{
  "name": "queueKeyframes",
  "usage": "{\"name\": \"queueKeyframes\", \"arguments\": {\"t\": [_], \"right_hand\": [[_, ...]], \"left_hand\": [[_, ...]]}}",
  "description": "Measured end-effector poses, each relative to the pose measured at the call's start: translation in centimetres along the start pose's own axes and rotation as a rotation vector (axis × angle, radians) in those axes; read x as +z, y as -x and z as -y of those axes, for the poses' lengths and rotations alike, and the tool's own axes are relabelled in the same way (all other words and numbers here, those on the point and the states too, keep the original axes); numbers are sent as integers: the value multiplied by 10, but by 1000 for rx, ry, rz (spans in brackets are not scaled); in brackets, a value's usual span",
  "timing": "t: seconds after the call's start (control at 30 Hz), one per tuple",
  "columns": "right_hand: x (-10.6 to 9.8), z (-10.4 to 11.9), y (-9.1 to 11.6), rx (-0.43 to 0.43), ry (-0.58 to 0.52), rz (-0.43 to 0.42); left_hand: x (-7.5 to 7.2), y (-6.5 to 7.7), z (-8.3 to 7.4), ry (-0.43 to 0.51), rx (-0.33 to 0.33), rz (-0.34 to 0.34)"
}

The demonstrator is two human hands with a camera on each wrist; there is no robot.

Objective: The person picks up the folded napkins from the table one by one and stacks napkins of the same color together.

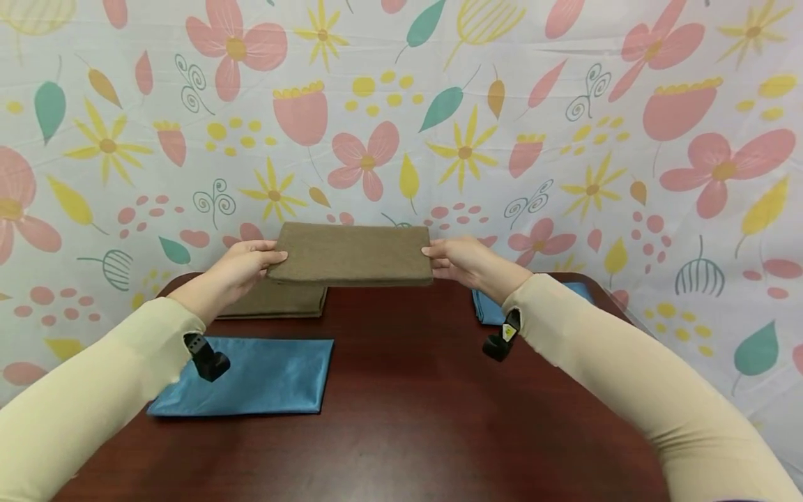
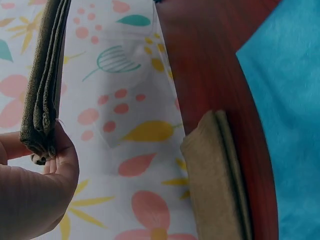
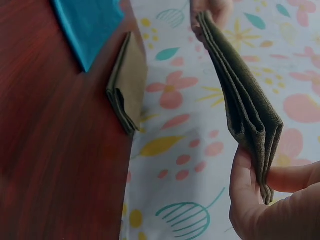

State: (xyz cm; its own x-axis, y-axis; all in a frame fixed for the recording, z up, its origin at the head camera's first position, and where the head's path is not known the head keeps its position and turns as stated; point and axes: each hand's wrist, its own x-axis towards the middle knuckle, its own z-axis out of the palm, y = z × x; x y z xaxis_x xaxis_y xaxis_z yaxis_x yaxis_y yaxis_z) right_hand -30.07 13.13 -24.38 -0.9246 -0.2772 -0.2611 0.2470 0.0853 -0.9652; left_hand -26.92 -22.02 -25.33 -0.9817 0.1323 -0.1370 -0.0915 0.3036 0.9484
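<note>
Up off the table [image 1: 408, 432], btwn 2 hands, is a brown cloth [image 1: 354, 254], folded flat. The L hand [image 1: 238, 270] pinches one short end, w/ thumb on one side & fingers on the other. The R hand [image 1: 464, 263] pinches the other short end the same way. Both hands are closed just to the cloth's thickness, & its long middle is free btwn them (seen from the end, it has lots of layers).

Brown cloths: 2, the held one & a low brown cloth [image 1: 282, 301] on the table, part hid behind it. Blue cloths: 2, a near blue cloth [image 1: 263, 376] by the L arm & a far blue cloth [image 1: 488, 310], part hid by the R arm. Black cams [image 1: 212, 361]: 2, 1 per wrist. Flowery sheet [image 1: 370, 104]: 1, at the back.
</note>
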Motion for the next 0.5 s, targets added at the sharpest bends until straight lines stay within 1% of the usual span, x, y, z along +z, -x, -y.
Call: {"name": "queueKeyframes", "arguments": {"t": [0.1, 0.13, 0.23, 0.33, 0.37, 0.5], "right_hand": [[5, 5, -2, -9, 21, 8], [7, 7, -3, -10, 17, 3], [14, 10, -4, -17, -4, -3], [21, 12, -8, -21, -41, -3], [23, 12, -10, -24, -50, 3], [31, 14, -17, -35, -94, 4]], "left_hand": [[-9, -2, 2, 7, 12, 2], [-12, -3, 3, 27, 14, -5], [-24, -6, 4, 14, 25, -8], [-33, -8, 4, 5, 18, -11], [-36, -8, 3, -20, 14, -5], [-45, -13, 3, 1, -19, -7]]}}
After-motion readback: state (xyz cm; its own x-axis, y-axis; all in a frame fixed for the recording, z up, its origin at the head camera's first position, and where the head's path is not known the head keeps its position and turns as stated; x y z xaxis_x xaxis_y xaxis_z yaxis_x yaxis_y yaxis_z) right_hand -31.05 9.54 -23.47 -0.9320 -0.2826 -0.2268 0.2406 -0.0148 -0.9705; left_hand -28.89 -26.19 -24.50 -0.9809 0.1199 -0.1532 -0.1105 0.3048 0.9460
